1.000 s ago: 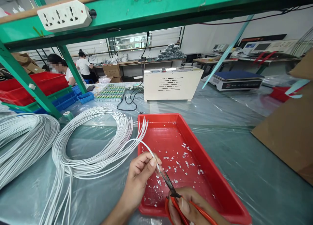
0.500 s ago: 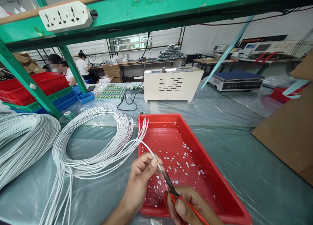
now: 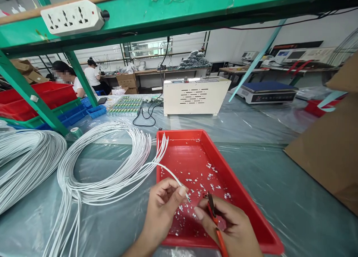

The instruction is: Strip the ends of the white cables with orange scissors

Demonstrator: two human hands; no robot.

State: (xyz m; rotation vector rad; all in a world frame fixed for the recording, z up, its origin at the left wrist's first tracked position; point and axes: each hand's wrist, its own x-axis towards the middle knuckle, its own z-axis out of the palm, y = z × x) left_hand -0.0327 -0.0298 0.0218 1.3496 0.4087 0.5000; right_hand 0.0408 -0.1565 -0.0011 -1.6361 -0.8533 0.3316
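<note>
My left hand (image 3: 165, 204) pinches a white cable (image 3: 172, 173) close to its end between thumb and fingers, above a red tray (image 3: 246, 201). The cable's tip (image 3: 188, 199) pokes out past the thumb, with fine dark and light strands showing. Just to the right, my right hand (image 3: 231, 221) is closed around red-handled scissors (image 3: 214, 212), their dark blades pointing up and away from the cable. Its thumb and forefinger reach toward the cable tip, with a small gap between. From the tray's left edge the cable runs back to a coiled bundle of white cables (image 3: 103, 191).
Small silvery scraps (image 3: 212, 167) lie scattered in the tray. Another cable coil (image 3: 33, 163) sits far left. Behind the tray stands a cream metal box (image 3: 195, 96); a scale (image 3: 265, 93) and cardboard (image 3: 324, 152) are at right. A green beam (image 3: 179, 11) crosses overhead. Two people sit beyond.
The scissors have come off the cable end and turned upright in my right hand, which moved slightly right and up. My left hand still holds the cable, whose tip now shows strands.
</note>
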